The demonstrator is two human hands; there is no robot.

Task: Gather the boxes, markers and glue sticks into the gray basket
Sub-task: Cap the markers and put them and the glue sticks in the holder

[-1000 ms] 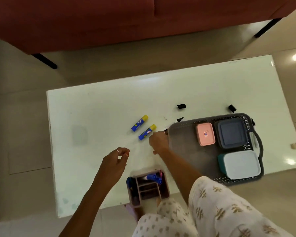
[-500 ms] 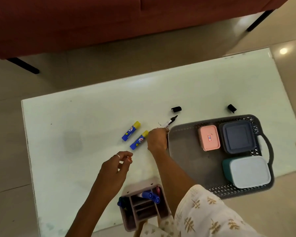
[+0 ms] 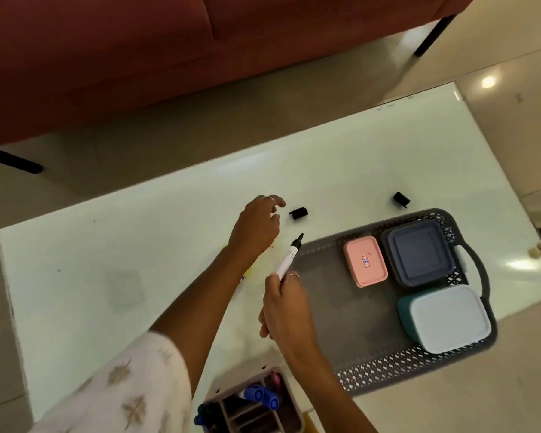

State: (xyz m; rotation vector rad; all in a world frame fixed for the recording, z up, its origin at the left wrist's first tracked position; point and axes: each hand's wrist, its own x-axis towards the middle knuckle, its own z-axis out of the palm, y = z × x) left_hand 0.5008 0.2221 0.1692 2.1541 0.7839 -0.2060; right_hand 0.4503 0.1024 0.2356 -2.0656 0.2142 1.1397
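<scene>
Your right hand [image 3: 283, 310] pinches the uncapped white-barrelled black marker [image 3: 289, 257] at its rear end, tip raised over the white glass table [image 3: 169, 214] beside the gray perforated plastic basket [image 3: 325, 285]. Your left hand [image 3: 256, 226] reaches out, fingers loosely spread and holding nothing, just beside the small black marker cap [image 3: 298, 213]. Both look light, rigid and slick; take the cap by its sides.
</scene>
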